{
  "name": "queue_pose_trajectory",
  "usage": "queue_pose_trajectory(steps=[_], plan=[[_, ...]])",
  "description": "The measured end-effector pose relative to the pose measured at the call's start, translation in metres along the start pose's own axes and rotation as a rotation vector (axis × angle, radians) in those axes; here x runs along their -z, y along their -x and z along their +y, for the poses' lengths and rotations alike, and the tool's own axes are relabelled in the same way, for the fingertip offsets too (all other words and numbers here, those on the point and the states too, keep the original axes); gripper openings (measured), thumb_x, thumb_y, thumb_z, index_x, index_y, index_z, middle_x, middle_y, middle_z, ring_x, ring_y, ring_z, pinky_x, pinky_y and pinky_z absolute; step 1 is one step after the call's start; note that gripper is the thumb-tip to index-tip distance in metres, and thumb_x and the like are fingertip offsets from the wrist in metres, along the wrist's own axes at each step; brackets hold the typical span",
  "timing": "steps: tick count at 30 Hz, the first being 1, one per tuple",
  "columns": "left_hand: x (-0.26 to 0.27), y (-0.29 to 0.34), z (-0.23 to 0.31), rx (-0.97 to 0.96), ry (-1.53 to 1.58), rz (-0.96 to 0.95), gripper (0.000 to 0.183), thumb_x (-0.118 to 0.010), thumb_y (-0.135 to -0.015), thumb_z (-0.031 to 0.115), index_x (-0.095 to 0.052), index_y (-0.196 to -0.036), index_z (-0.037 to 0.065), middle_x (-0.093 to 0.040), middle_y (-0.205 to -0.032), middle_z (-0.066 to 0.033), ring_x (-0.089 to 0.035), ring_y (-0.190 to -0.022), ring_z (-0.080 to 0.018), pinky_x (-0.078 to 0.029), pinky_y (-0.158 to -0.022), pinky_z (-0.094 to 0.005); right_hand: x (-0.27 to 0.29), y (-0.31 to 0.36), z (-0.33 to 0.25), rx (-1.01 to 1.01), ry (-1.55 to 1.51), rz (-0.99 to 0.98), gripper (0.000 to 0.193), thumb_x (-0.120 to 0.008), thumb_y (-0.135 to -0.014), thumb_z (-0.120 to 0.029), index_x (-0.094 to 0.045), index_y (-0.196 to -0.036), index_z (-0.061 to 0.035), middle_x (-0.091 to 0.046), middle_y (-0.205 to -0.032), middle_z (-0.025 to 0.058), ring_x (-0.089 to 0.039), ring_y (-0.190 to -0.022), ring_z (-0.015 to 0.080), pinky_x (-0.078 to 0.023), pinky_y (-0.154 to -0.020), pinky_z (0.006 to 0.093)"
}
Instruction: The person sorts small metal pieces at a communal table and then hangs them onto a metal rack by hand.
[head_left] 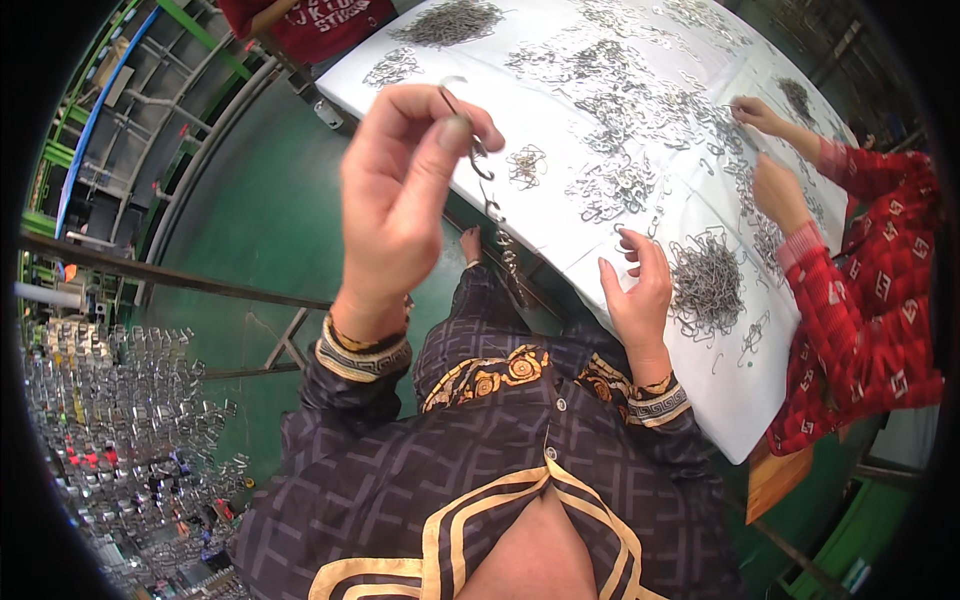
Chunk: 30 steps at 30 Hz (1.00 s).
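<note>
My left hand is raised past the table's near left edge, thumb and fingers pinched on a metal S-hook. From it hangs a chain of linked S-hooks, reaching down beside my leg. Low over the white table, my right hand has its thumb apart from its bent fingers, and I see nothing gripped in it. Its fingertips are close to a loose pile of shiny S-hooks. Right beside it lies a dense heap of darker hooks.
A co-worker in a red patterned top handles hooks at the right. Another person in a dark red shirt stands at the far left. A small brownish wire pile lies near the edge. Rows of hanging metal pieces fill the lower left, below a rail.
</note>
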<state>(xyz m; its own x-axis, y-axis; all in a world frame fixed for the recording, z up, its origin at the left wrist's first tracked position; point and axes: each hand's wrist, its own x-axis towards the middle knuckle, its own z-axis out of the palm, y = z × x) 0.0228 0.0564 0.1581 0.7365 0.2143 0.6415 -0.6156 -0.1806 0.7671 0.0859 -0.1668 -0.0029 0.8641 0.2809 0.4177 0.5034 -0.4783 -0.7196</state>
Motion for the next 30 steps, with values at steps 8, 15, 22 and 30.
queue_pose_trajectory(steps=[8,15,22,30], plan=[[0.076,-0.051,0.035,-0.268,-0.021,-0.017,0.019,-0.047,-0.1,0.006,-0.056,-0.114,-0.003,-0.065,-0.098,-0.0176,-0.06,-0.091,-0.0245,-0.048,-0.083,-0.037,-0.026,0.001,0.024,0.158,0.159,-0.052,0.049,-0.075,-0.073,-0.014,-0.058,-0.118,-0.0056,-0.055,-0.116,0.0139,-0.048,-0.112,0.0326,-0.039,-0.097,0.0425],[0.097,-0.074,0.099,-0.303,-0.259,0.317,0.014,-0.051,-0.1,0.013,-0.055,-0.106,0.002,-0.057,-0.091,-0.0075,-0.053,-0.078,-0.0147,-0.046,-0.07,-0.0269,-0.051,-0.008,0.022,0.238,0.178,-0.159,0.057,-0.078,-0.07,-0.017,-0.056,-0.122,-0.0067,-0.048,-0.126,0.0165,-0.041,-0.122,0.0362,-0.034,-0.104,0.0468],[0.145,-0.078,0.156,-0.326,-0.551,0.566,0.021,-0.057,-0.098,0.024,-0.058,-0.104,0.004,-0.056,-0.09,-0.0047,-0.053,-0.074,-0.0124,-0.047,-0.067,-0.0266,-0.072,-0.018,0.01,0.358,0.251,-0.267,0.073,-0.082,-0.067,-0.018,-0.05,-0.132,-0.0108,-0.039,-0.138,0.0195,-0.029,-0.135,0.0418,-0.023,-0.113,0.0559],[0.173,-0.054,0.229,-0.522,-0.628,0.61,0.008,-0.056,-0.098,0.011,-0.057,-0.1,0.003,-0.065,-0.083,-0.0072,-0.059,-0.07,-0.0121,-0.048,-0.063,-0.0232,-0.08,-0.01,0.028,0.357,0.339,-0.344,0.092,-0.08,-0.064,-0.009,-0.038,-0.146,-0.0148,-0.024,-0.155,0.0179,-0.019,-0.142,0.0428,-0.015,-0.116,0.0568]])
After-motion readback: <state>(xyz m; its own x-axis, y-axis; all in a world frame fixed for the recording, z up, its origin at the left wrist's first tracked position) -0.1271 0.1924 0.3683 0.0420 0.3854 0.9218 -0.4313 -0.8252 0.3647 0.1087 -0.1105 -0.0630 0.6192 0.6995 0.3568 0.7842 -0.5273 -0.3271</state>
